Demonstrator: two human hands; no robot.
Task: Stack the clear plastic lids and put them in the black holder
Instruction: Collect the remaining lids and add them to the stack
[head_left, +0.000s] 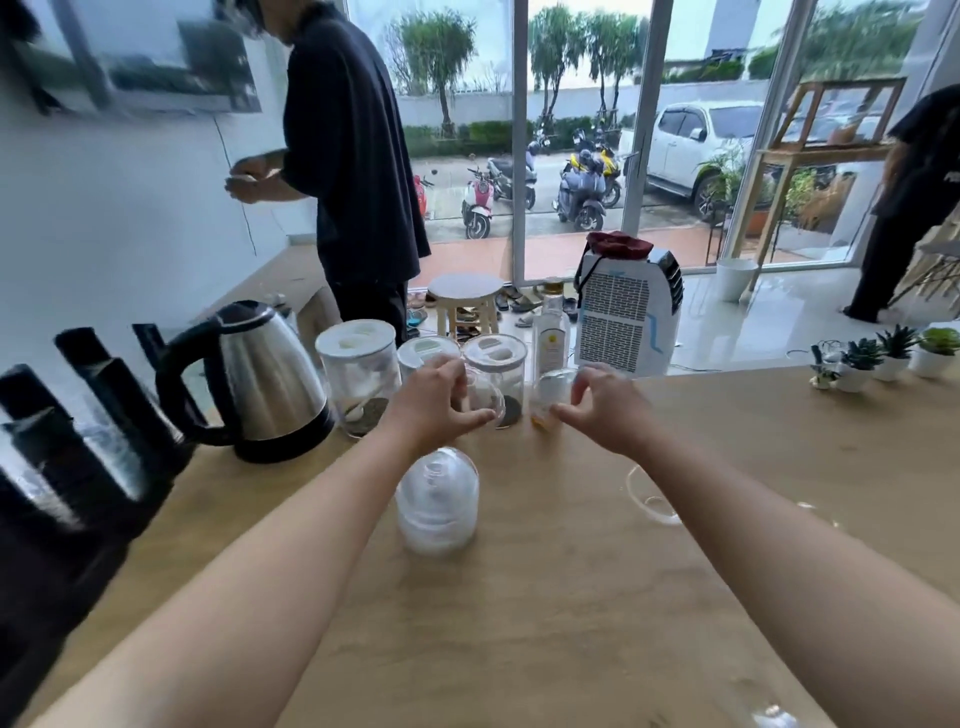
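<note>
Clear plastic lids (436, 499) stand stacked dome-up at the centre of the frame, on the wooden counter (545, 623), between the two bare forearms that reach in from the bottom corners.

Just above the stack, the left hand (434, 410) is held palm down, with its fingers and thumb curled round a single clear lid (485, 397) that it holds off the counter. Right of it and at about the same height, the right hand (605, 410) mirrors that pose. Its thumb points toward the left hand and its fingers arch over a second clear lid (556, 387), which it pinches. The two held lids are near each other but apart.

A loose lid (649, 501) lies on the counter at centre right, partly hidden by the right forearm.

The black holder (124, 415) stands at the left edge of the frame, its upright dividers blurred, well apart from the stack.

Right of the holder stands a steel kettle (270, 379) with a black handle. Behind the hands are lidded jars (358, 369) and a tall bottle (550, 335). Small potted plants (893, 356) line the counter at the right edge of the frame. Beyond the counter are a stool (465, 293), a white air cooler (628, 317) and a person in dark clothes (353, 156) at upper left.
</note>
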